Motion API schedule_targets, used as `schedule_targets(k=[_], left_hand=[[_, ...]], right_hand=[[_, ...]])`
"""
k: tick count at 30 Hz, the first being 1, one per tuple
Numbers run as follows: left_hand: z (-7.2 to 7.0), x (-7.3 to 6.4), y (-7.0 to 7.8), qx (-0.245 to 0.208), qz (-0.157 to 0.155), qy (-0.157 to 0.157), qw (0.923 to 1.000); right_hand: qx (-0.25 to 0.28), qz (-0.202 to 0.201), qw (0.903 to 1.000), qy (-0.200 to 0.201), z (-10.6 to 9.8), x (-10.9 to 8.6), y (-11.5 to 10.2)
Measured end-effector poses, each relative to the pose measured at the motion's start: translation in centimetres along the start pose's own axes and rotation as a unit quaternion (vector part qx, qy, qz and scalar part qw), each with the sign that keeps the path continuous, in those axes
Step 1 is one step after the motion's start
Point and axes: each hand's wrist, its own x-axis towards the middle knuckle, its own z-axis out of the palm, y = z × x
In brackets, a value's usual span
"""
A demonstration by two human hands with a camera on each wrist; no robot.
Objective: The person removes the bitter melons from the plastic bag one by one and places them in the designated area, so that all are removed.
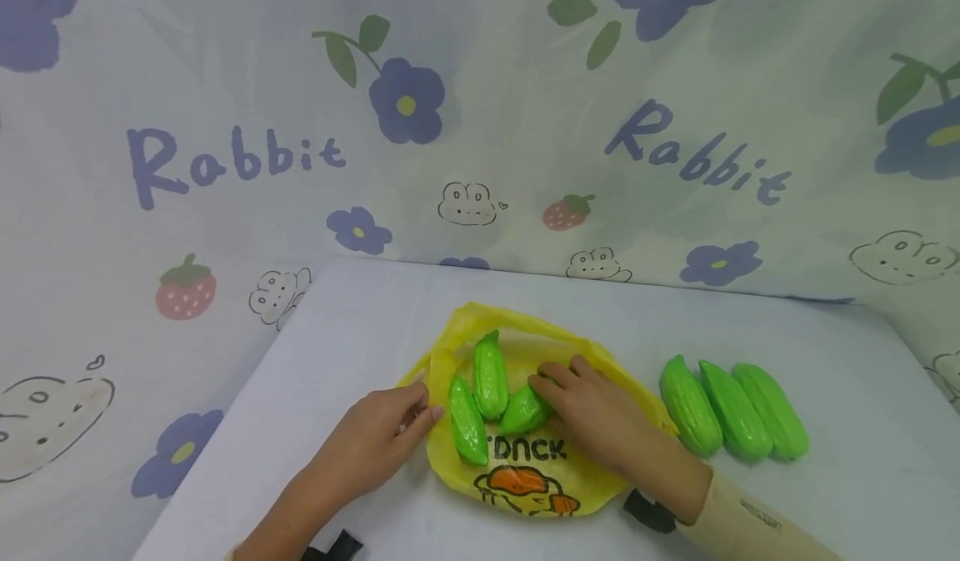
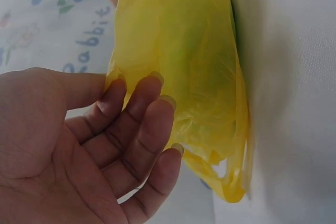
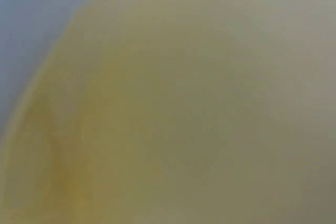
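Note:
A yellow plastic bag [image 1: 600,486] with a printed duck lies with its mouth spread, in the middle of the head view. Inside it are glossy green gourd-like vegetables [image 1: 491,378], elongated with pointed ends. My left hand [image 1: 386,432] pinches the bag's left edge between thumb and index finger, as the left wrist view shows too; its other fingers bend loosely beside the plastic [image 2: 184,77]. Reaching into the bag, my right hand [image 1: 596,411] has its fingers curled over the end of one green gourd-like vegetable [image 1: 525,411]. The right wrist view is blurred yellow plastic.
Three more green gourd-like vegetables [image 1: 731,411] lie side by side on the white table [image 1: 847,511], right of the bag. Behind the table hangs a patterned cloth [image 1: 510,127]. Black straps [image 1: 649,511] show near both wrists.

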Motion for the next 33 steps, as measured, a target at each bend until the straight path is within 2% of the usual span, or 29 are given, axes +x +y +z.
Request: schedule_targets(k=[11,20,33], left_hand=[[0.0,0.0,0.1,-0.003,-0.002,-0.002,1.0000],[0.1,0.0,0.0,-0.001,0.002,0.000,1.0000],[0.0,0.0,0.1,-0.003,-0.002,-0.001,1.0000]], right_hand=[[0.013,-0.008,0.9998,0.012,-0.9,-0.5,-0.1],[0.060,0.030,0.9977,0.001,-1.9,-1.2,-0.4],[0.060,0.063,0.9957,0.033,-3.1,-3.2,-0.3]])
